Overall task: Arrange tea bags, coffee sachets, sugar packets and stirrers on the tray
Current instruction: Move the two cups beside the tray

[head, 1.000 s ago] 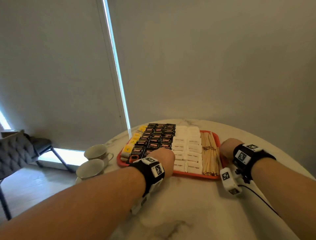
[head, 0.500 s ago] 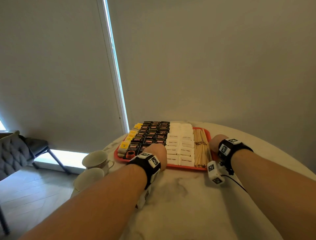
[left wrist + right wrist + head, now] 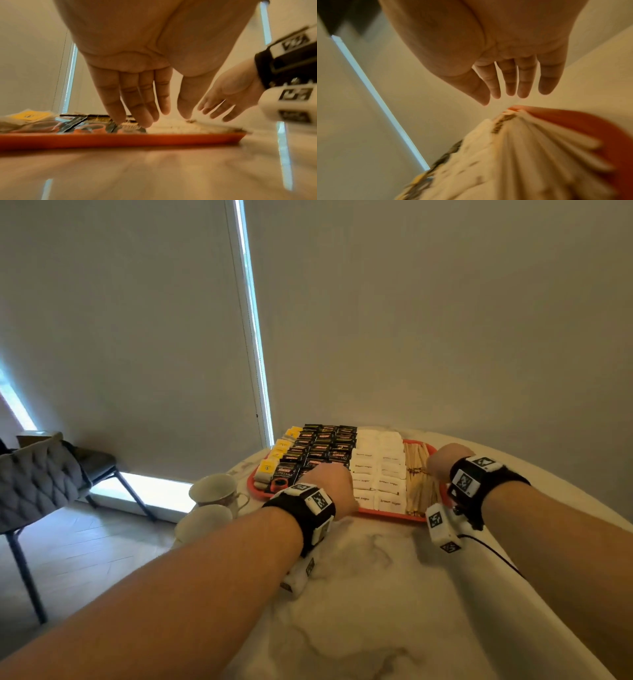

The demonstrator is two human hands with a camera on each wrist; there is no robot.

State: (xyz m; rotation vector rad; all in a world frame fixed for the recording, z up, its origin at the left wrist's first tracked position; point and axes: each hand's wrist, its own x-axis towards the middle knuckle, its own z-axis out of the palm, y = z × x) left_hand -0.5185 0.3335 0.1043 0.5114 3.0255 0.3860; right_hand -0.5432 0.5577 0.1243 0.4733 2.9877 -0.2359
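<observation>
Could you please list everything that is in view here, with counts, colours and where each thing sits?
tray: one, red-orange, on the table's far half.
tea bags: a column, count unclear, yellow tags, tray's left edge.
coffee sachets: many, black, right of the tea bags.
sugar packets: many, white, middle of the tray.
stirrers: a bundle, pale wood, tray's right side.
cups: two, white, on the table, left of the tray.
table: one, white marble.
chair: one, grey, on the floor at left.
blinds: grey, behind the table.
wrist bands: two, black, one on each wrist.
left hand: fingers straight, over the coffee sachets.
right hand: fingers straight, over the stirrers.
</observation>
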